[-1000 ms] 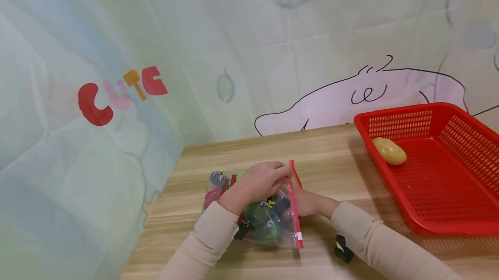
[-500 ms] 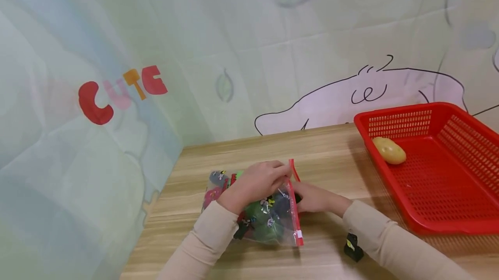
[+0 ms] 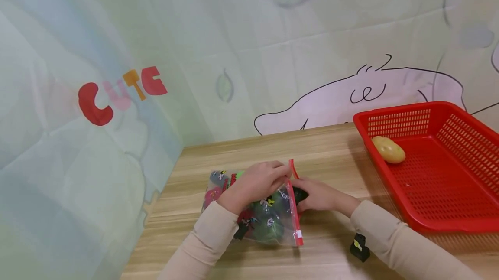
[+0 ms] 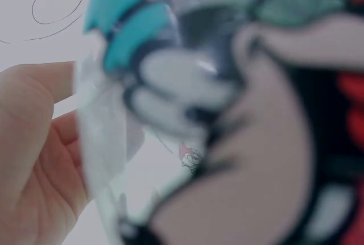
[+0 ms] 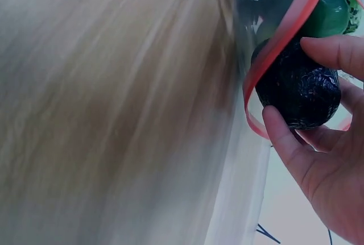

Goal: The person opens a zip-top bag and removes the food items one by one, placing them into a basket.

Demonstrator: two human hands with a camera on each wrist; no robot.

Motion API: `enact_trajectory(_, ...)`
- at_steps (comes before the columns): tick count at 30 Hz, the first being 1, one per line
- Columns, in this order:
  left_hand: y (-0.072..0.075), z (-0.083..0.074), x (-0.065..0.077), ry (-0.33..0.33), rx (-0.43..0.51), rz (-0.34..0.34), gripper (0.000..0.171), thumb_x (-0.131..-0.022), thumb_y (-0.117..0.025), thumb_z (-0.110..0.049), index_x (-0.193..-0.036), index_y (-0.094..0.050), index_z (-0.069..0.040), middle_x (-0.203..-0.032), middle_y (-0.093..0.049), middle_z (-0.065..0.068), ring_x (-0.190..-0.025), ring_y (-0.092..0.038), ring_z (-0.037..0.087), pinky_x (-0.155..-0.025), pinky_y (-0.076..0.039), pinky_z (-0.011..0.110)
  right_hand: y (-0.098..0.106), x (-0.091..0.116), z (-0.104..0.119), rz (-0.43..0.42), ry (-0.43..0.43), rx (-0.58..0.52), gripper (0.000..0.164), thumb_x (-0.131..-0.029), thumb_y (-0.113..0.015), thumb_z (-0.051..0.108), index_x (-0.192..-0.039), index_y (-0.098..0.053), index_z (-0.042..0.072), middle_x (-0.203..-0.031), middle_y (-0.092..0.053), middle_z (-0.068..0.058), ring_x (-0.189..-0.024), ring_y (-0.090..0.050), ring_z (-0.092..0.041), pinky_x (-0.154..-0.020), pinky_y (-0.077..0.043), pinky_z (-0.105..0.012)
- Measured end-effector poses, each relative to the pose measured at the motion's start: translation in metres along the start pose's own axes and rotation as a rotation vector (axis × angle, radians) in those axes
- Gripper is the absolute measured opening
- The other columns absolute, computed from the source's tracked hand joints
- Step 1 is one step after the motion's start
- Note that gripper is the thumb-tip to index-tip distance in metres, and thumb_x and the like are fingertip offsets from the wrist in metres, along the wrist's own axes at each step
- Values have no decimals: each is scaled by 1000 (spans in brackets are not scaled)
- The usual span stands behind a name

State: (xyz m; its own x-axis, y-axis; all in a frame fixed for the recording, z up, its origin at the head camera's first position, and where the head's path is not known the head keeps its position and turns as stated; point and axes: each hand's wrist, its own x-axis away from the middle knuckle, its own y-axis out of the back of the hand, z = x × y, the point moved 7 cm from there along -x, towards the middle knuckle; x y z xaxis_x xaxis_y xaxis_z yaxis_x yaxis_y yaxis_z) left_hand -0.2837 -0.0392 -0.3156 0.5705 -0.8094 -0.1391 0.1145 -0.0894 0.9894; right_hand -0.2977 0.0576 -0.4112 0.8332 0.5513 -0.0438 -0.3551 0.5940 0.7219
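Bag, lower centre of frame: limp, slick plastic, likely light; best held by its red rim, which the left hand, arched over it, pinches. Right hand, from lower right: thumb and fingers curled round dark fruit, partly out; probably firm, gripped best across its middle.
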Motion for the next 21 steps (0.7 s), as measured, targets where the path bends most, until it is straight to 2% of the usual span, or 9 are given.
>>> enact_trajectory(4, 0, 0, 0, -4, -1, -11, 8, -93, -54, -25, -99, -55, -21, -97, -64, -4, -76, -56, 10, -74, -52, 24, 4, 3, -4, 4, -66, 10, 68, -71, -69, 16, -134, -47, 12, -130, -47, -17, -110, -49, -28, -94, -43, -50)
enact_trajectory(9, 0, 0, 1, 5, -6, -6, 7, -93, -53, -25, -100, -55, -22, -98, -64, -4, -79, -57, 10, -76, -53, 24, 8, 7, -5, 7, -89, 41, 63, -70, -68, 14, -131, -50, 15, -126, -49, -16, -100, -51, -25, -85, -47, -44)
enact_trajectory(15, -1, 1, 1, 27, 2, 14, 9, -94, -53, -26, -102, -54, -23, -102, -63, -4, -81, -57, 10, -80, -53, 25, 11, 11, -2, -2, -120, 56, 62, -70, -69, 12, -130, -51, 19, -124, -50, -16, -97, -52, -25, -83, -47, -44)
enact_trajectory(21, -1, 1, 2, 19, 2, 5, 9, -93, -53, -26, -101, -55, -23, -103, -64, -3, -84, -59, 11, -82, -53, 26, 15, 15, 5, -13, -140, 75, 59, -74, -69, 14, -129, -51, 19, -120, -51, -13, -96, -52, -25, -83, -49, -43)
